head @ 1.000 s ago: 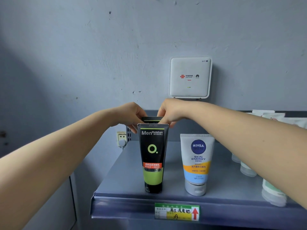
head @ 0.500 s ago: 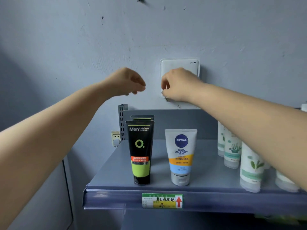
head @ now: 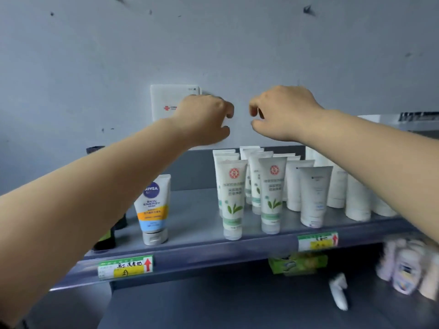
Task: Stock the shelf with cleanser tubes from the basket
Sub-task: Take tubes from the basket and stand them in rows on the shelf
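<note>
cleanser tubes [head: 270,195] stand on grey shelf [head: 202,255] against grey wall [head: 213,43]; both hands' fingers loosely curled, empty.
</note>
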The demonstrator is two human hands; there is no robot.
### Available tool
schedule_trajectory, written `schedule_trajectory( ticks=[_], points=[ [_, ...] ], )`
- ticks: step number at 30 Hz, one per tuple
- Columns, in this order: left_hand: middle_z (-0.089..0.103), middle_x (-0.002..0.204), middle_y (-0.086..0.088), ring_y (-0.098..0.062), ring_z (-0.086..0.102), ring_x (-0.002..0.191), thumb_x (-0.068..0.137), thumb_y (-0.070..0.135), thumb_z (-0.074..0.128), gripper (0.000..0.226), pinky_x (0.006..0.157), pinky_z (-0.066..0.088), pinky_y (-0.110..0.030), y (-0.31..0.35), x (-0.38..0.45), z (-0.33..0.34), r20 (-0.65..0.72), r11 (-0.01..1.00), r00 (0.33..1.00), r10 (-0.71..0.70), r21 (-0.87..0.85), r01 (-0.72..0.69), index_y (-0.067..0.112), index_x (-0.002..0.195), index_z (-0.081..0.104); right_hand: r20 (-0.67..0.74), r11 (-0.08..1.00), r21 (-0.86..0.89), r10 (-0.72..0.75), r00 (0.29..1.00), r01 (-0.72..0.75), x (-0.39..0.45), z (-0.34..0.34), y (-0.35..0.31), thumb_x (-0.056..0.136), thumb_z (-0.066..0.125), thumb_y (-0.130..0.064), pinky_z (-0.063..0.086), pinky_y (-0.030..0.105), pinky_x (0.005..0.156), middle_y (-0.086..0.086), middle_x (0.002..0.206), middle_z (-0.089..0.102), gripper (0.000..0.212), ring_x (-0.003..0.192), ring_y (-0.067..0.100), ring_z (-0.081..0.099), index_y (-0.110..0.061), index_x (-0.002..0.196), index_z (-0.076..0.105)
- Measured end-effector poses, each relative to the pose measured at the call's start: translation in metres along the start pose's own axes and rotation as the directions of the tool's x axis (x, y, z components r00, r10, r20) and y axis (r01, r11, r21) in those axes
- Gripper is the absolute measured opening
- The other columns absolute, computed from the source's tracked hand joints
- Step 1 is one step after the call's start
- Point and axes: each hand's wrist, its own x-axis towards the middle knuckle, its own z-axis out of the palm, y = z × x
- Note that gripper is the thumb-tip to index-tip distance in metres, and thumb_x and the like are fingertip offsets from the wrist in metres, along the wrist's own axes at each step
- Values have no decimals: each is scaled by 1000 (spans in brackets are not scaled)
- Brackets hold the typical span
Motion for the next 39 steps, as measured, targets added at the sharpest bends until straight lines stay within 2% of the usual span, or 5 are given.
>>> schedule_trajectory(
  ticks=[12,18,26,31,39],
  points=[
    [60,118,1,-23,52,112,89,32,48,35,87,40,-34,213,42,8,-37,940,954,297,-165,-299,21,122,54,180,948,-288,191,965,-134,-168,-28,151,88,44,-26,32,29,65,6,112,62,28,102,30,57,-17,111,58],
    [61,118,0,-24,54,111,89,33,48,36,85,47,-34,309,52,9,-55,858,896,440,-270,-438,21,122,55,277,920,-325,314,908,-219,-249,-36,202,87,46,-28,26,26,53,3,102,61,9,82,24,49,-19,89,48],
    [62,113,-5,-28,57,107,87,33,49,34,81,48,-36,428,58,35,-103,680,745,659,-343,-648,18,116,58,379,835,-406,524,763,-372,-343,-24,252,87,48,-32,36,31,66,4,106,59,25,100,29,57,-17,106,55],
    [61,112,-5,-29,54,108,86,28,47,31,81,42,-35,505,52,83,-126,563,629,767,-339,-754,14,112,58,457,792,-426,606,652,-437,-402,4,279,87,49,-28,31,30,61,5,103,60,17,98,29,57,-17,77,41],
    [57,117,-8,-28,53,112,88,26,47,32,75,41,-33,619,38,168,-96,359,457,884,-487,-796,12,116,54,550,654,-484,744,379,-581,-490,72,315,88,50,-29,37,32,64,7,112,56,31,104,30,56,-11,113,53]
  ],
)
